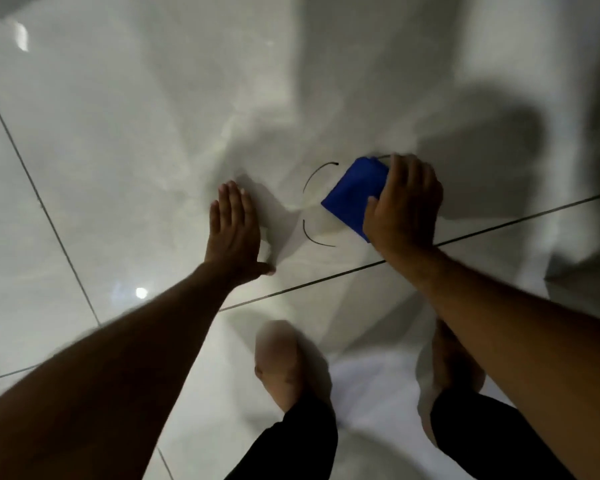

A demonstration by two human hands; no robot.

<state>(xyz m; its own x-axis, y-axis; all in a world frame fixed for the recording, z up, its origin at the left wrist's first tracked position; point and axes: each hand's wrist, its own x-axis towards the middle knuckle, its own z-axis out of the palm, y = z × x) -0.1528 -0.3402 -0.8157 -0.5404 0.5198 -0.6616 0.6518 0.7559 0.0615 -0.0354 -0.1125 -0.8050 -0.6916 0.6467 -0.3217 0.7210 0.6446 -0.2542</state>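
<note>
A folded blue cloth (354, 195) lies flat on the glossy white tiled floor (118, 150). My right hand (404, 202) presses down on the cloth's right part with straight fingers spread over it. Black curved pen marks (317, 174) arc on the tile just left of the cloth. My left hand (234, 226) rests flat on the tile, fingers straight and together, a hand's width left of the marks and holding nothing.
My two bare feet (281, 362) and black trouser legs (291, 445) stand at the bottom centre. Dark grout lines (326, 278) cross the tiles between my feet and my hands. Lamp reflections and my own shadow lie on the floor.
</note>
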